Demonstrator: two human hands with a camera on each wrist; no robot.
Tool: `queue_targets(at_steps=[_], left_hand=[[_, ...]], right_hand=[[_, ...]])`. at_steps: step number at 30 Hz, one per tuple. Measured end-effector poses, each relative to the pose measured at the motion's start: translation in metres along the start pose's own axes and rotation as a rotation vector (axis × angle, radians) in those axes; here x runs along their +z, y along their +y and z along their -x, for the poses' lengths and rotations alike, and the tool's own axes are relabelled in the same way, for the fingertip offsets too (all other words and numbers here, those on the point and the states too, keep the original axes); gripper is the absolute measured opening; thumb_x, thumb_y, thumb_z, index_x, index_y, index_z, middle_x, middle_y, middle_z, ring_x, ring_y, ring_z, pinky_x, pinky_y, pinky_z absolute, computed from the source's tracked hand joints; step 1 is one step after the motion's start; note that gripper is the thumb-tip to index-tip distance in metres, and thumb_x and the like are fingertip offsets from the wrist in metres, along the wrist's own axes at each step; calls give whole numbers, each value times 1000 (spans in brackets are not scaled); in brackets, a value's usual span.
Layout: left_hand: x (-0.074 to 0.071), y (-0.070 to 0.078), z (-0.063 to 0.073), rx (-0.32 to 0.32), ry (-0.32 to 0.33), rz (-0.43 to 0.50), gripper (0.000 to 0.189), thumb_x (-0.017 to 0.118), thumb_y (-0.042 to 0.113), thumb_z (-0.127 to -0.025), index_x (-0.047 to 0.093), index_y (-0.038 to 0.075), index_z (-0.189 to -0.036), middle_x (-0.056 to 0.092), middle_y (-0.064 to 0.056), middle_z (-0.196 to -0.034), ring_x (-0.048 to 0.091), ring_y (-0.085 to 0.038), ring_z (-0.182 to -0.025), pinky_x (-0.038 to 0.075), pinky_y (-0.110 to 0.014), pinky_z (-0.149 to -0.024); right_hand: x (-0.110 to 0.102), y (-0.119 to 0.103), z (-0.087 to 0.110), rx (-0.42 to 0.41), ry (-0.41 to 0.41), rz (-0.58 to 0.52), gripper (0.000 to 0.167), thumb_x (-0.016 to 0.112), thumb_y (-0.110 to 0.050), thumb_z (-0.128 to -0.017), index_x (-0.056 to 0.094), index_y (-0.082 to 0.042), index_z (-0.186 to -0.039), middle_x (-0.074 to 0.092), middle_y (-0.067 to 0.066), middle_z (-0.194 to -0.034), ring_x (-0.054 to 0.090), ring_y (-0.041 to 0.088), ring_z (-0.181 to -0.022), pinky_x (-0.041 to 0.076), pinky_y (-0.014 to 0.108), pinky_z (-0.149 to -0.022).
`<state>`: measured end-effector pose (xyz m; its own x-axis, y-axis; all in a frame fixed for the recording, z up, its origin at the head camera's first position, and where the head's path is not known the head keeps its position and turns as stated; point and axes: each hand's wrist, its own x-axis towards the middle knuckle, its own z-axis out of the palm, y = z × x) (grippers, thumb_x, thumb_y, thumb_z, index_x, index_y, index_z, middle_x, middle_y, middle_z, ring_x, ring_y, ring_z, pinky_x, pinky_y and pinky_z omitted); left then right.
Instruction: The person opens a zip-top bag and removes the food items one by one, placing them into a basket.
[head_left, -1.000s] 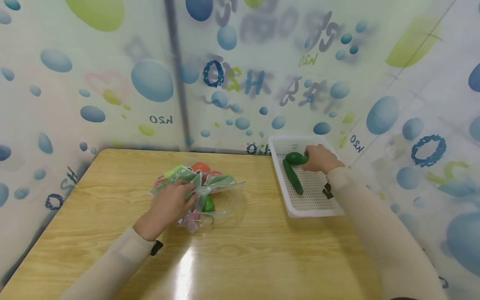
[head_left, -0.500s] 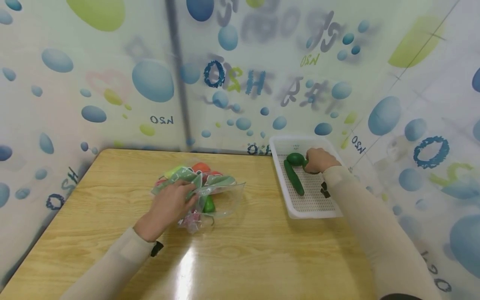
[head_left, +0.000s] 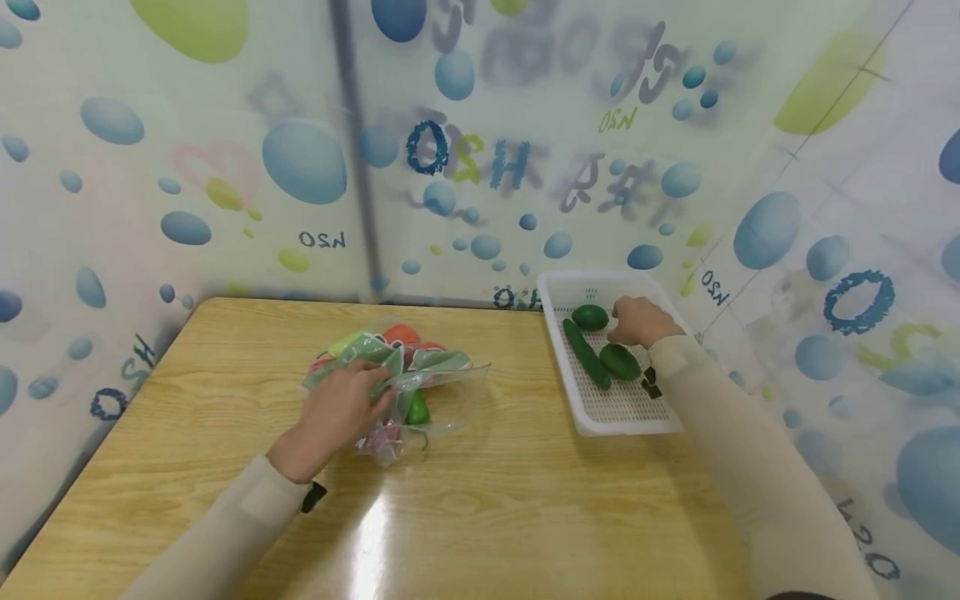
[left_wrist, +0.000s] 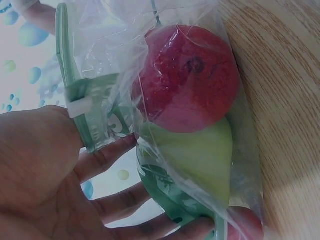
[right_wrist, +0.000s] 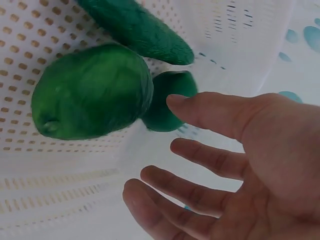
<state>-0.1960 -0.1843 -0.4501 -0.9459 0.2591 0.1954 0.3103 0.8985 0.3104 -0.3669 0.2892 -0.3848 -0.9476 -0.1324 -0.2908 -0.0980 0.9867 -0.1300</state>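
On the left of the table, my left hand (head_left: 337,412) holds a clear zip bag (head_left: 450,400) with green printing by its open edge. In the left wrist view the fingers pass behind the green edge strip (left_wrist: 65,45). Inside the bag are a round red fruit (left_wrist: 187,80) and a pale green item (left_wrist: 195,155). My right hand (head_left: 641,321) is over the white basket (head_left: 558,367), its fingers spread with nothing between them. A large green oval fruit (right_wrist: 92,92), a smaller green one (right_wrist: 172,100) and a cucumber (right_wrist: 142,32) lie in the basket.
The bag also contains an orange-red item (head_left: 401,334), a green one (head_left: 417,408) and a pinkish one (head_left: 384,442). The basket stands at the back right of the wooden table (head_left: 480,517), near a patterned wall (head_left: 450,233).
My right hand has let go of a green oval fruit, which now lies in the basket against the cucumber. The cucumber has shifted slightly. My left hand and the bag have stayed put.
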Motion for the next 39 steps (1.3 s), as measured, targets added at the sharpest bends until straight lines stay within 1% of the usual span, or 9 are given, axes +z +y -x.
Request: queue_targets(at_steps=[3, 6, 10, 14, 18, 21, 29, 35, 39], left_hand=[[0, 0, 0, -5, -7, -8, 30, 84, 21, -108, 84, 0, -130, 81, -29, -133, 83, -45, -109, 70, -60, -91], [0, 0, -1, -13, -17, -9, 30, 83, 21, -108, 84, 0, -130, 80, -29, -134, 82, -46, -110, 70, -60, -91], [0, 1, -1, -19, -23, -5, 29, 83, 22, -109, 84, 1, -130, 80, -30, -135, 82, -46, -110, 70, -60, -90], [1, 1, -2, -20, -22, -6, 28, 83, 21, -109, 84, 1, -128, 80, -30, -134, 82, -45, -108, 70, -59, -89], [1, 1, -1, -13, -18, -9, 29, 83, 21, -109, 84, 1, -129, 80, -30, -134, 82, -45, -108, 70, -59, -89], [2, 1, -1, -13, -14, -9, 28, 83, 21, -109, 84, 1, -128, 80, -30, -133, 83, -45, -106, 70, -58, -88], [3, 0, -1, -22, -22, -13, 30, 83, 23, -109, 84, 1, -130, 80, -29, -135, 83, -45, -108, 71, -59, -89], [4, 0, -1, -17, -21, -13, 30, 83, 23, -109, 84, 2, -130, 80, -29, -135, 83, -44, -105, 71, -58, -88], [5, -1, -2, -11, -12, -14, 29, 83, 22, -109, 85, 2, -129, 80, -29, -133, 83, -43, -104, 71, -58, -87]], right_hand=[[0, -3, 3, -8, 28, -21, 62, 74, -25, -110, 59, 8, -160, 61, 36, -164, 62, 57, -149, 55, 74, -121], [0, -11, 9, -22, 76, -34, 59, 75, -26, -110, 61, 7, -158, 65, 34, -160, 67, 55, -143, 57, 72, -117], [-1, -31, 21, -63, 123, -43, 55, 74, -27, -112, 64, 3, -156, 71, 29, -154, 74, 48, -132, 62, 67, -109], [-1, -52, 35, -121, 158, -52, 51, 74, -28, -114, 66, 0, -156, 73, 26, -155, 77, 44, -129, 64, 65, -107], [2, -71, 46, -179, 199, -50, 48, 75, -28, -115, 69, 0, -154, 76, 24, -152, 80, 40, -120, 66, 60, -104], [6, -84, 54, -214, 228, -39, 48, 76, -28, -114, 71, -1, -153, 77, 23, -150, 79, 36, -118, 66, 57, -102], [22, -122, 78, -382, 298, -43, 43, 80, -25, -113, 75, -1, -147, 81, 21, -142, 80, 39, -126, 68, 55, -103], [36, -153, 94, -510, 354, -91, 34, 81, -22, -111, 79, -5, -141, 83, 15, -135, 81, 33, -117, 70, 49, -96], [43, -177, 104, -587, 358, -140, 26, 83, -18, -110, 82, -6, -133, 84, 14, -127, 81, 31, -115, 70, 46, -95]])
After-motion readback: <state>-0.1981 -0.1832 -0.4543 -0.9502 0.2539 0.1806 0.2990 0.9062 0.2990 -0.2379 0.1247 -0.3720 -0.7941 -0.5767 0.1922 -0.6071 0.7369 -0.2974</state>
